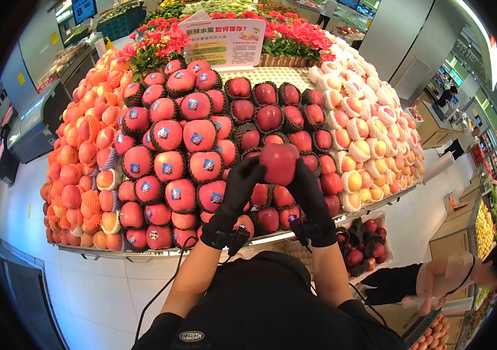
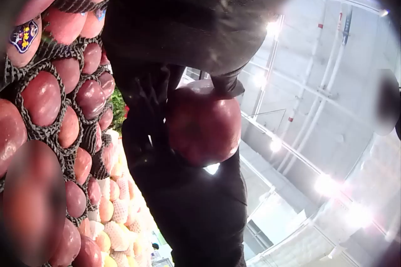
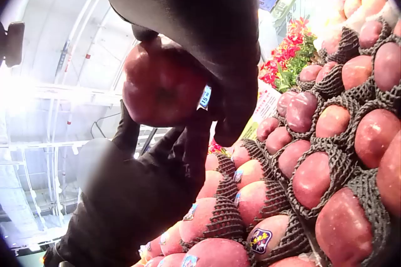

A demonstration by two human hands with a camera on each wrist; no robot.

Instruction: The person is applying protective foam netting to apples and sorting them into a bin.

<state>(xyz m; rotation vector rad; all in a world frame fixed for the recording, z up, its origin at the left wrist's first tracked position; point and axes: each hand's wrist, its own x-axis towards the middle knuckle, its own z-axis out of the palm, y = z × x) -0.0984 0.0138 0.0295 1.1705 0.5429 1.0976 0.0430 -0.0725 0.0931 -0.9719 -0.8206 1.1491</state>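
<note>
Both hands, in black gloves, hold one dark red apple (image 1: 278, 164) up over the front of the fruit display. The left hand (image 1: 241, 185) grips its left side and the right hand (image 1: 308, 189) its right side. In the left wrist view, the apple (image 2: 204, 123) sits between the two gloves, with a thumb bent over its upper part. The right wrist view shows the apple's dimpled end (image 3: 164, 92), with gloved fingers around it. Behind and below the hands are dark red apples (image 1: 269, 118) in black foam nets and larger pink-red apples (image 1: 200, 136) with blue stickers.
Peach-coloured fruit (image 1: 360, 146) in white nets fills the display's right side, orange-red fruit (image 1: 79, 175) its left. A sign (image 1: 225, 44) and red flowers (image 1: 295, 38) stand at the back. A crate of apples (image 1: 365, 248) is at lower right, near a person (image 1: 441, 277).
</note>
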